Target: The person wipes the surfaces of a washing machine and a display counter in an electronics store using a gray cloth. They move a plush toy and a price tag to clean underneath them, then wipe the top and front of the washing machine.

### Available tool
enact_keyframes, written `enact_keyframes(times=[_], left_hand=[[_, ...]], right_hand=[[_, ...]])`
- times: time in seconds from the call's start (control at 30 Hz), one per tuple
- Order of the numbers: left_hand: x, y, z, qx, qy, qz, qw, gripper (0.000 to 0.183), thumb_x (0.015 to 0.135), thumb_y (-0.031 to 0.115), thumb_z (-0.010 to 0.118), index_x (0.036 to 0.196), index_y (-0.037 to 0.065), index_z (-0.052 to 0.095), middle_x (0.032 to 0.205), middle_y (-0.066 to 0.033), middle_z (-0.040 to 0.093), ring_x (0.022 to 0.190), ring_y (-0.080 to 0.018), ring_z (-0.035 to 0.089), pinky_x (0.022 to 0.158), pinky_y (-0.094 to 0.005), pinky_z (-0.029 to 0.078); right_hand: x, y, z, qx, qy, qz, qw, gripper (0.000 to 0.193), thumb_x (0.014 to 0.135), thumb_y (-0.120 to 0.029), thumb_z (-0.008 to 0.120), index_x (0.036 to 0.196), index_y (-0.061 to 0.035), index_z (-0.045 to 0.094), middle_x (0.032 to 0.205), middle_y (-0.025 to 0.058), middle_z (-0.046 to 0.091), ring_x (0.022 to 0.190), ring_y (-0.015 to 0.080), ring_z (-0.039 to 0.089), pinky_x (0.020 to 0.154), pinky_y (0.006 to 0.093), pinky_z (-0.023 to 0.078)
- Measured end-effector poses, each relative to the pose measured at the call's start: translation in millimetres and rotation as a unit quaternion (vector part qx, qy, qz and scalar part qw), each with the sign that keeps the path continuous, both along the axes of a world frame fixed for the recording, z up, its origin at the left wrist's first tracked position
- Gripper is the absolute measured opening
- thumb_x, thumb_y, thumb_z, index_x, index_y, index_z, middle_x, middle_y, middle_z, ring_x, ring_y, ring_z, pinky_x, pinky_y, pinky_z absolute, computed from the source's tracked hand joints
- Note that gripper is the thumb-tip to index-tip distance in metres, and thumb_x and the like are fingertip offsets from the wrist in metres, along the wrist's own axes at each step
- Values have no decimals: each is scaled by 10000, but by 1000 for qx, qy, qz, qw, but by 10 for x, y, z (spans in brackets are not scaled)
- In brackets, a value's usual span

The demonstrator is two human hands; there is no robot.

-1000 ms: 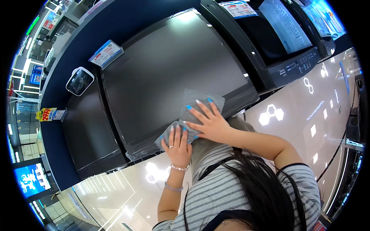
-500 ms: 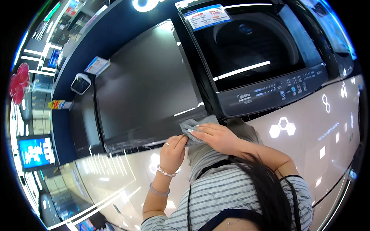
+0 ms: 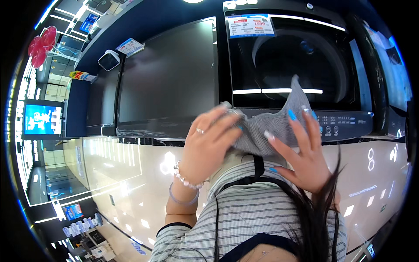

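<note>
Fingers [image 3: 220, 131] of both hands grip a grey cloth [image 3: 270, 124] (bunched) before a top-load washer [image 3: 301, 56], lid shut.

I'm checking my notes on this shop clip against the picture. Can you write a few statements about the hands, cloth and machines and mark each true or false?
1. Both hands hold the grey cloth. True.
2. The cloth lies flat on the left machine's lid. False: it is lifted, held up before the washing machine.
3. The left hand wears a ring. True.
4. The right hand has red nails. False: blue and pale ones.
</note>
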State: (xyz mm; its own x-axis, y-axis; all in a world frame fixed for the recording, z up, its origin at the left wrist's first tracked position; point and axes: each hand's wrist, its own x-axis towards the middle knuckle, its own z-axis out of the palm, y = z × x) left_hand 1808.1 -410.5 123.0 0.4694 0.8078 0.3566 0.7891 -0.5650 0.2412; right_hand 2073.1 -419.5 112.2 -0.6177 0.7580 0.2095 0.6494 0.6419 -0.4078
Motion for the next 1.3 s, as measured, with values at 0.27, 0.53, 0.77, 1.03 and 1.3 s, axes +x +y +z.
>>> enact_keyframes(times=[0.27, 0.53, 0.77, 1.03, 1.3], left_hand=[[244, -212, -1092, -177, -158, 54, 970, 596, 904, 155, 570, 1415, -62, 356, 1486, -268, 336, 1397, -404, 313, 1140, -454, 270], [8, -327, -1570, -263, -492, 279, 782, 368, 942, 86, 533, 1285, -39, 482, 1233, -171, 579, 1125, -250, 574, 963, -329, 451], [80, -453, -1470, -215, -369, 303, 852, 268, 896, 125, 596, 1133, 0, 585, 1072, -141, 629, 934, -300, 607, 833, -373, 474], [102, -237, -1514, -260, -470, 308, 785, 403, 937, 191, 556, 1263, -41, 510, 1205, -222, 590, 1117, -391, 560, 952, -425, 453], [-377, 169, -1508, -244, -249, 146, 926, 466, 755, 36, 606, 1216, -19, 566, 1003, -140, 652, 909, -319, 555, 848, -391, 464]], right_hand=[[-424, 191, -683, -28, -64, 58, 996, 626, 813, -311, 713, 1367, -117, 495, 1479, 124, 389, 1409, 333, 298, 1139, 554, 221], [-518, 510, -1009, -1, -101, 76, 992, 601, 874, -334, 632, 1416, -144, 451, 1476, 73, 420, 1392, 253, 349, 1162, 491, 203], [-513, 545, -976, -14, -114, 101, 988, 540, 948, -379, 443, 1433, -140, 437, 1500, 88, 394, 1403, 269, 334, 1172, 515, 144], [-316, 632, -1032, -30, -93, 90, 991, 491, 926, -303, 495, 1374, -103, 499, 1456, 95, 446, 1369, 291, 380, 1157, 512, 204], [-382, 643, -1078, 8, -97, 79, 992, 485, 902, -275, 555, 1353, -99, 513, 1446, 81, 464, 1361, 286, 393, 1145, 498, 226]])
